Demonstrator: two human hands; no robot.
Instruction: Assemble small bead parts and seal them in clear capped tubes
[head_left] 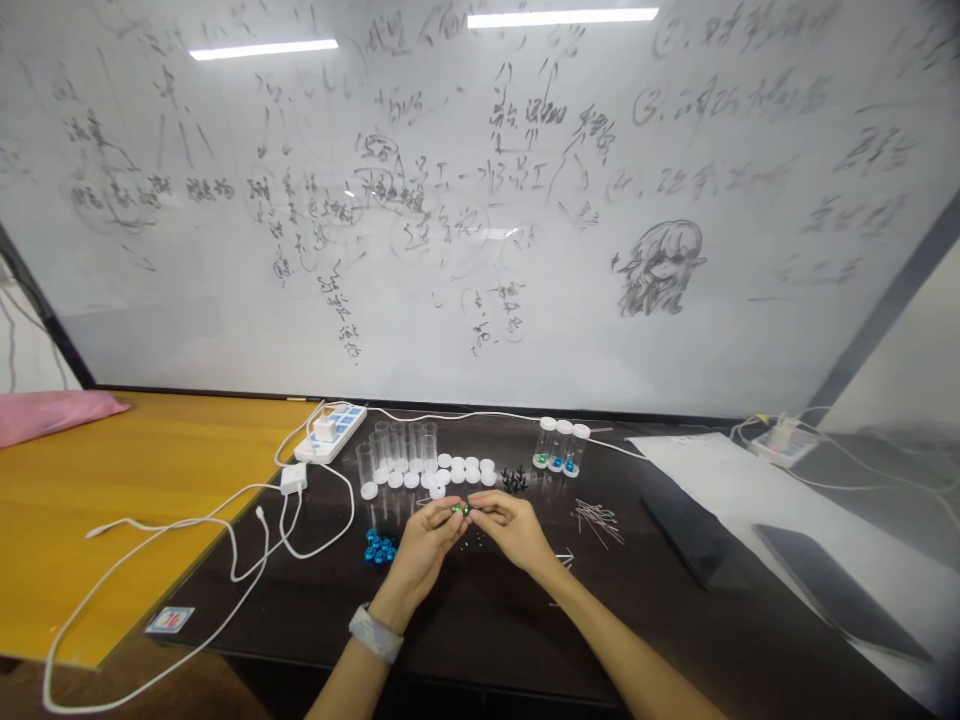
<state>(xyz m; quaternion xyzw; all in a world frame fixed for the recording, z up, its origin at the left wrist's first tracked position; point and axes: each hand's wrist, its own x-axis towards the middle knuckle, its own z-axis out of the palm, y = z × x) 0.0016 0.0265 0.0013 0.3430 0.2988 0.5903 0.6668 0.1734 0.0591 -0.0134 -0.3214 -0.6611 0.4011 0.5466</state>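
Whiteboard (450, 350) w/ marker scrawl at back, dark worktop (637, 630) in front, both hands in close at ctr.
L hand (429, 532) (wristband (375, 633) on) + R hand (519, 528) near-touching at fingertips, thumb + index of each in a pinch. 2 flat dark slabs (844, 592) far R. Open clear tubes (365, 462) stand grouped behind L hand; 3 capped tubes (557, 445) back R, green/blue bits inside. Thin pins (600, 523) lie in loose pile R of R hand. White caps (472, 471) btwn tube groups. Blue pcs (379, 547) clustered just L of L hand; black pcs (514, 480) behind R hand. Smallest: green/dark pc (466, 509), pinched btwn L and R fingertips, over worktop.
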